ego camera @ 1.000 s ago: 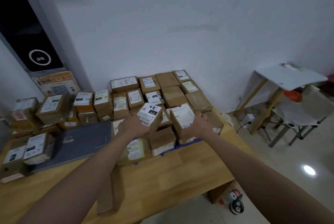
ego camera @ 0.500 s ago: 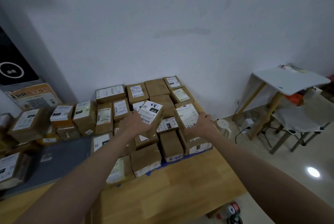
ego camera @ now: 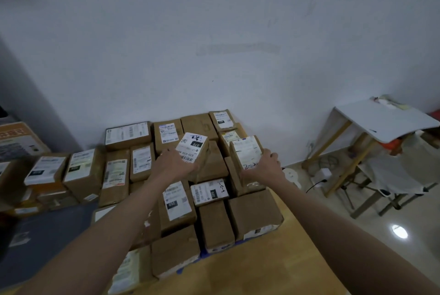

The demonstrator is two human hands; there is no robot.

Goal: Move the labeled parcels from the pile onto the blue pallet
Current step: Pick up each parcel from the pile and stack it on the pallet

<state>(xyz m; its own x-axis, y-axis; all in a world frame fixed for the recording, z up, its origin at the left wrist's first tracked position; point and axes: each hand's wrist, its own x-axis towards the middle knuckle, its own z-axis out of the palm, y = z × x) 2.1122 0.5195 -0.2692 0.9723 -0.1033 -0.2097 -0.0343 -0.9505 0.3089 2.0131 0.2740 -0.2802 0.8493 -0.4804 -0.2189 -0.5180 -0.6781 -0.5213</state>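
My left hand (ego camera: 172,163) grips a small brown parcel with a white "070" label (ego camera: 192,149), held tilted above the stacked parcels. My right hand (ego camera: 262,168) holds a second labelled parcel (ego camera: 246,156), which rests on the right side of the stack. Many brown cardboard parcels (ego camera: 214,221) cover the blue pallet (ego camera: 204,253); only slivers of blue show at its front edge. The remaining pile of labelled parcels (ego camera: 78,171) stands at the left on the wooden table (ego camera: 273,268).
A dark grey flat item (ego camera: 47,235) lies on the table left of the pallet. A white wall rises directly behind the parcels. To the right, off the table, stand a small white-topped table (ego camera: 383,121) and a chair (ego camera: 392,175) on the tiled floor.
Both hands have carried their parcels further back over the stack. The view has shifted right, so the pile at the left sits nearer the frame's edge.
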